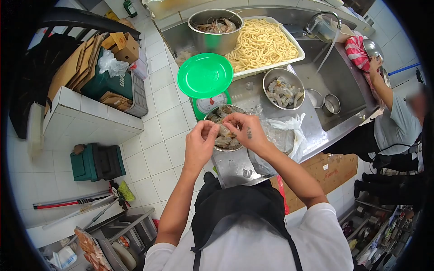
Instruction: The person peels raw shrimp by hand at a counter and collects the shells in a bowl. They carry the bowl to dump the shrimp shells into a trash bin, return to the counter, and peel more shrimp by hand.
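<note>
Both hands meet over a metal bowl of grey shrimp (230,143) near the counter's edge. My left hand (202,141) is closed on a shrimp (224,130) from the left. From the right, my right hand (247,131) pinches the same shrimp with its fingertips. To the right of the hands sits another metal bowl (284,89) with pale grey shrimp in it. A green scale (211,102) with a round green plate (205,75) stands just beyond my hands. Behind are a steel pot (214,31) with shrimp and a white tray of thick noodles (264,45).
Clear plastic bags (282,135) lie right of my hands. A sink (334,77) with a running faucet (323,18) and two small metal bowls is farther right. A co-worker (398,122) reaches toward a metal bowl at the far right. Bins and cardboard (74,67) stand left.
</note>
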Tool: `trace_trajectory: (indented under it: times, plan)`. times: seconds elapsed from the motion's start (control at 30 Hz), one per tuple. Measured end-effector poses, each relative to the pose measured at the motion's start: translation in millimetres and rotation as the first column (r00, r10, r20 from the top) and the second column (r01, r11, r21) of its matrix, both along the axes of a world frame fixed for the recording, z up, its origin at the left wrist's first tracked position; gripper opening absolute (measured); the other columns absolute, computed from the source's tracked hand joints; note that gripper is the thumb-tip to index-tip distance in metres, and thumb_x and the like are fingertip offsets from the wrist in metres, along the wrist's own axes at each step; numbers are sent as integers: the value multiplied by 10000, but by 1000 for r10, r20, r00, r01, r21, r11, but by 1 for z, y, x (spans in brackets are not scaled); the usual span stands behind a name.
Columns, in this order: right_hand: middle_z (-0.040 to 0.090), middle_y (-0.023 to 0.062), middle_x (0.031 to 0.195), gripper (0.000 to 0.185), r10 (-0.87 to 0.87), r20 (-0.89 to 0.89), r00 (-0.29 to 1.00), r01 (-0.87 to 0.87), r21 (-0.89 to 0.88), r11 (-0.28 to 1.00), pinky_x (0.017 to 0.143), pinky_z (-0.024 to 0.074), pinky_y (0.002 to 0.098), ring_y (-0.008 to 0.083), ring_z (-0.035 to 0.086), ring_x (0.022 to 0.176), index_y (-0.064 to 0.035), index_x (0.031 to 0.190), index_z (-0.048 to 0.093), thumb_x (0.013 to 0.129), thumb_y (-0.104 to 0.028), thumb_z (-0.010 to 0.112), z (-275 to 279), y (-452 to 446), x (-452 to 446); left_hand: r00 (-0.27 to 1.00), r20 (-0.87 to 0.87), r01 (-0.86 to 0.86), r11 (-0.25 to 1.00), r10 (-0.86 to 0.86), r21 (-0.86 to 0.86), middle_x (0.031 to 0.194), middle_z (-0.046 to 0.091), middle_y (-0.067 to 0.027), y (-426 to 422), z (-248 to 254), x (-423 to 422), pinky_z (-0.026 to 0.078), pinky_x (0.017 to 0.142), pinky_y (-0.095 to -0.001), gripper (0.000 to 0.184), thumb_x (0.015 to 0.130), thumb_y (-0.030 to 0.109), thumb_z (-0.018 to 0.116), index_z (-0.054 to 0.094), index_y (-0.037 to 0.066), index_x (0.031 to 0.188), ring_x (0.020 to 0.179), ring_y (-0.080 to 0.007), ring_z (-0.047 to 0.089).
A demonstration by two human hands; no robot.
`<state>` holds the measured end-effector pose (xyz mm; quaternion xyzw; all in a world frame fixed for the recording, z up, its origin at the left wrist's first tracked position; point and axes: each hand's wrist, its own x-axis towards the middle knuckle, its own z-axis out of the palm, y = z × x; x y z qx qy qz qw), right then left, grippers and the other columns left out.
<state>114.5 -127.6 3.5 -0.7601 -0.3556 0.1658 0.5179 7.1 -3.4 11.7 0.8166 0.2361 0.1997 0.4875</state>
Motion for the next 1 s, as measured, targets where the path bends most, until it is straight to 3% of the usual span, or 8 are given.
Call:
trace_trajectory:
  times: [0.03,0.13,0.37,0.47,0.53,0.73,0.87,1.0]
  plan:
    - [661,140,773,104,-21,159,987,15,36,999,597,485,312,240,630,645,-16,892,659,794,-49,649,1,1,-3,997,-63,28,976,-43,-216,797,660,-83,-1,2,0,496,655,-275,260,825,184,693,610,-31,943,701,-147,619]
    - [653,136,757,105,22,254,967,-62,148,987,577,482,318,221,620,616,-23,885,656,783,-44,663,-1,4,-6,998,-10,65,968,-70,-241,815,666,-76,2,-8,3,502,644,-241,248,830,156,695,607,-39,957,713,-106,615]
    - [654,117,757,96,-42,46,998,36,109,993,539,466,313,214,601,579,-41,878,668,782,-49,669,4,2,0,994,110,71,841,-14,-537,854,663,-74,18,-17,-1,496,679,-233,201,850,78,659,599,-44,998,747,-97,610]
    - [649,107,748,107,-153,174,973,123,175,977,556,464,339,236,599,604,-43,866,670,770,-84,692,1,0,10,988,131,1,834,86,-552,867,661,-78,25,-18,-3,488,687,-227,215,861,84,648,592,-49,1021,762,-95,609]
    - [638,109,733,137,-173,556,813,123,127,984,601,469,378,276,601,656,-40,845,669,754,-134,711,-2,-1,16,989,90,-58,863,118,-502,858,661,-76,30,-14,-5,482,681,-223,214,870,95,641,596,-48,1024,761,-97,610]
    - [643,135,786,161,17,318,948,31,-146,989,640,470,389,306,612,686,-31,844,671,743,-147,719,-24,4,20,989,97,-57,900,110,-433,867,671,-82,33,-14,-6,482,698,-231,229,870,112,646,606,-50,1027,769,-98,612]
    - [644,154,795,164,69,434,898,8,-173,985,633,474,390,320,619,698,-20,872,665,769,-143,697,-30,1,20,990,93,-55,908,103,-416,876,674,-84,32,-13,-6,484,709,-234,231,869,108,645,609,-55,1028,776,-97,614]
    - [635,179,747,150,2,221,975,2,-17,1000,623,473,389,336,614,692,2,871,655,812,-136,652,13,7,10,998,60,6,911,21,-412,868,674,-85,26,-8,-3,486,708,-239,236,858,107,655,615,-45,1035,778,-101,615]
